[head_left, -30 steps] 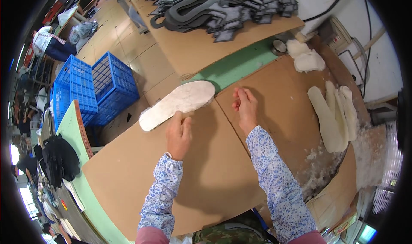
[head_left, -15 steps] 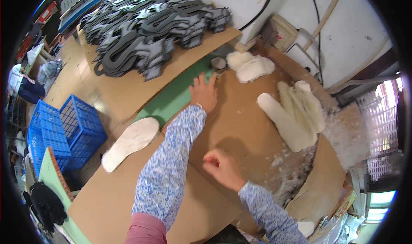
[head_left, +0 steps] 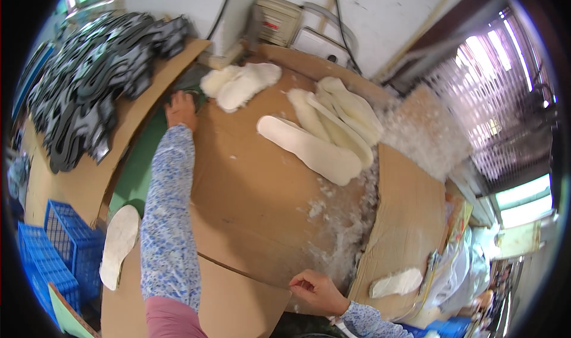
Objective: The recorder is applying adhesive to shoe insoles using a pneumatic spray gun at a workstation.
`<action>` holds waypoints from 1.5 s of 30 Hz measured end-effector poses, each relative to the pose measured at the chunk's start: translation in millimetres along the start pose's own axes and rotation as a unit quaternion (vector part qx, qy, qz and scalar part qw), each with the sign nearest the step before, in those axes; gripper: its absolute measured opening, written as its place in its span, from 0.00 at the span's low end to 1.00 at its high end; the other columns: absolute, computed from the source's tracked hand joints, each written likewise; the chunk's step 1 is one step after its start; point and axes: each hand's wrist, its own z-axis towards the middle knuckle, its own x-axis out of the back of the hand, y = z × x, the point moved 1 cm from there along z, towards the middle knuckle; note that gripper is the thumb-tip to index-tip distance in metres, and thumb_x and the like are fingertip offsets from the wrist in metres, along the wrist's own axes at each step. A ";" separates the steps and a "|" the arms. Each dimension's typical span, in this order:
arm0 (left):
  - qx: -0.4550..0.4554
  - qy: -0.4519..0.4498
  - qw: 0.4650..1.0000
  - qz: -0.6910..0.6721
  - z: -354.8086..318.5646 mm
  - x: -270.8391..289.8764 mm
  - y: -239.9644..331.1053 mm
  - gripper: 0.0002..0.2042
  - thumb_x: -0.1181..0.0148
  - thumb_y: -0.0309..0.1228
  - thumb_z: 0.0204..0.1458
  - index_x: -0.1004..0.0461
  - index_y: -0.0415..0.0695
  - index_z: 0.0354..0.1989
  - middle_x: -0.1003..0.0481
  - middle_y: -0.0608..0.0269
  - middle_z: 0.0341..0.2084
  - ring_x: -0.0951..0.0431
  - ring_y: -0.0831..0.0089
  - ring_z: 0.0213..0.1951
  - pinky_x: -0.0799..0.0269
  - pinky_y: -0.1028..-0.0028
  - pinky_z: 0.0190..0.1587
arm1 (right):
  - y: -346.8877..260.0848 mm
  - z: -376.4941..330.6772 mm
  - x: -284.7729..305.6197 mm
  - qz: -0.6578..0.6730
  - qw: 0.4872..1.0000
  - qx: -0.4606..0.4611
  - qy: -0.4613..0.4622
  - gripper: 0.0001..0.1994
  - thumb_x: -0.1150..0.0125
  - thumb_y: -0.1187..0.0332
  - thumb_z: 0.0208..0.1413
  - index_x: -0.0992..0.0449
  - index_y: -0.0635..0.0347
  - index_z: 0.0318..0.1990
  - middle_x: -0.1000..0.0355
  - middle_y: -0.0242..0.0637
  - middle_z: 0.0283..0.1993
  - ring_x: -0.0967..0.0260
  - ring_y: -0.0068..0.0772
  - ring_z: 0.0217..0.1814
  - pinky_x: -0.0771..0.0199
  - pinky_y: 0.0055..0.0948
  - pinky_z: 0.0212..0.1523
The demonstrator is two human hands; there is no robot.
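My left hand [head_left: 181,110] reaches far across the table, its fingers stretched over the green surface [head_left: 144,159], beside a small dark round object that it partly hides. Just right of those fingers lie two fluffy cream insole-shaped pieces [head_left: 241,87]. My right hand [head_left: 320,293] is low at the front, over the edge of a cardboard sheet [head_left: 250,296]; its fingers are curled together, and anything inside them is hidden. Between the hands, a long cream insole [head_left: 312,151] lies in front of several fleecy ones [head_left: 348,109]. A single white insole [head_left: 119,243] rests left of my left forearm.
Dark grey cut pieces [head_left: 89,82] are heaped on cardboard at the left. Blue plastic crates [head_left: 74,243] stand below them. White fluff [head_left: 342,237] litters the right side, near a cardboard flap [head_left: 404,213] bearing another insole [head_left: 395,283]. A beige box [head_left: 278,20] is by the wall.
The view has swung right, so the table's contents appear further left. My left hand has moved onto the spot by the small round object; my right hand has drawn back toward the front edge.
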 end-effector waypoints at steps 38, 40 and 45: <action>0.130 -0.382 0.593 -0.697 -521.0 237.6 353.0 0.09 0.54 0.32 0.67 0.31 0.43 0.37 0.41 0.74 0.19 0.46 0.88 0.17 0.51 0.82 0.18 | 407.5 -330.7 312.6 -0.251 0.746 -0.257 0.561 0.34 0.29 0.52 0.43 0.28 0.62 0.55 0.35 0.49 0.58 0.37 0.52 0.60 0.36 0.43 0.59; 0.125 -0.378 0.601 -0.694 -521.4 227.6 350.0 0.10 0.55 0.33 0.67 0.32 0.43 0.35 0.42 0.74 0.18 0.46 0.88 0.17 0.52 0.82 0.18 | 404.0 -328.0 311.0 -0.204 0.775 -0.257 0.540 0.36 0.29 0.51 0.43 0.31 0.61 0.58 0.37 0.50 0.60 0.40 0.52 0.63 0.37 0.45 0.61; 0.043 -0.316 0.660 -0.680 -518.6 206.7 351.6 0.14 0.56 0.36 0.67 0.35 0.43 0.30 0.40 0.73 0.17 0.38 0.83 0.21 0.42 0.80 0.25 | 382.4 -325.3 302.7 -0.246 0.804 -0.295 0.454 0.41 0.31 0.56 0.41 0.38 0.61 0.64 0.41 0.51 0.63 0.43 0.53 0.66 0.40 0.48 0.63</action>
